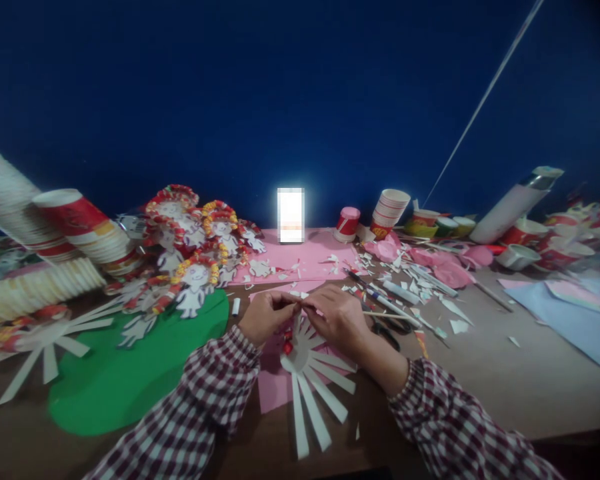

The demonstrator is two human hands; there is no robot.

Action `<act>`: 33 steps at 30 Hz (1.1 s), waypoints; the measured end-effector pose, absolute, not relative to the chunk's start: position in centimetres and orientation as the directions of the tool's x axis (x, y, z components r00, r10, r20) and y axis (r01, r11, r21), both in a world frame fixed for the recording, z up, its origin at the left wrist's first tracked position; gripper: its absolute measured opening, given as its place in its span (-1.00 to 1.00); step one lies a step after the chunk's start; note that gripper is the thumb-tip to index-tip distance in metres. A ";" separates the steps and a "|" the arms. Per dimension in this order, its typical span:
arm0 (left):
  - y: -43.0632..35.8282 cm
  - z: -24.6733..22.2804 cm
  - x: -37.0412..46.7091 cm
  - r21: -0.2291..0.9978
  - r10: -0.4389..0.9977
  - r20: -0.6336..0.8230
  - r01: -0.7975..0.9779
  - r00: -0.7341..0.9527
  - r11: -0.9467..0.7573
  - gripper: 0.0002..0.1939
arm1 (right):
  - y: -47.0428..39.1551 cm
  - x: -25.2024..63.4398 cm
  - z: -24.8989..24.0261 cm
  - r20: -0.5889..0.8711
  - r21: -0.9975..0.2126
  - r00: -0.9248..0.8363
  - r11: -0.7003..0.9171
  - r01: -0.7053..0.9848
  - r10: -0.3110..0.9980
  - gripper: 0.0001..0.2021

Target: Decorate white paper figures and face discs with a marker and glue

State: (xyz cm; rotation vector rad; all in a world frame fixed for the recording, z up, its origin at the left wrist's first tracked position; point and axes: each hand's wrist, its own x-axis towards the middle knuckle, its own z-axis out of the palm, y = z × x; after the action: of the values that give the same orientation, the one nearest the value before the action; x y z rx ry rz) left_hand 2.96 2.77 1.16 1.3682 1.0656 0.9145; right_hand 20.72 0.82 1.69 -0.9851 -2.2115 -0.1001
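Note:
In front of me is a paper cup cut into a fan of white strips (309,370), spread over pink paper and the table. Some strips near its left side are rolled into small red curls (288,341). My left hand (266,316) and my right hand (337,319) meet above the cup's far side, fingertips pinched close together. Both seem to grip one strip of the cup, mostly hidden by the fingers. Just right of my right hand lie a thin wooden stick (387,315) and dark-handled scissors (386,333).
A green sheet (140,373) lies left, with paper doll figures (193,287) and another cut cup (47,340). Stacked paper cups (87,230) lean behind them. A lit, blurred-out screen (291,215) stands at the back. Paper scraps, pens (400,307) and a blue sheet (565,320) are right.

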 end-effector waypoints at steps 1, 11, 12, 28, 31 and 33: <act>2.7 1.2 3.0 0.995 0.954 -0.068 0.085 0.293 0.045 -0.68 | 0.8 20.7 1.7 0.632 -0.200 -0.463 0.708 0.677 0.622 -0.88; 2.7 1.3 3.2 0.991 0.941 -0.125 0.090 0.315 0.101 -0.77 | 0.9 20.8 1.5 0.673 -0.214 -0.430 0.715 0.666 0.602 -0.93; 2.7 1.3 3.2 0.991 0.944 -0.121 0.095 0.306 0.096 -0.80 | 0.9 20.8 1.5 0.668 -0.215 -0.432 0.713 0.668 0.606 -0.92; 2.5 1.1 3.2 0.982 0.954 -0.124 0.174 0.273 0.078 -0.59 | 0.9 20.8 1.6 0.620 -0.178 -0.465 0.691 0.701 0.632 -0.91; 2.7 0.6 3.0 0.984 0.958 -0.084 0.176 0.274 0.036 -0.65 | 0.8 20.7 1.6 0.603 -0.190 -0.461 0.678 0.710 0.651 -0.92; 2.8 0.4 2.9 0.986 0.961 -0.056 0.167 0.269 0.011 -0.68 | 0.8 20.7 1.7 0.597 -0.190 -0.461 0.674 0.714 0.657 -0.91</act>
State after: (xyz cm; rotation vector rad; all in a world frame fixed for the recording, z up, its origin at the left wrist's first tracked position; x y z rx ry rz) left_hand 2.91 2.76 0.35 1.4200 1.1321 0.8952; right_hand 20.71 0.75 1.68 -1.0505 -2.2330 -0.1140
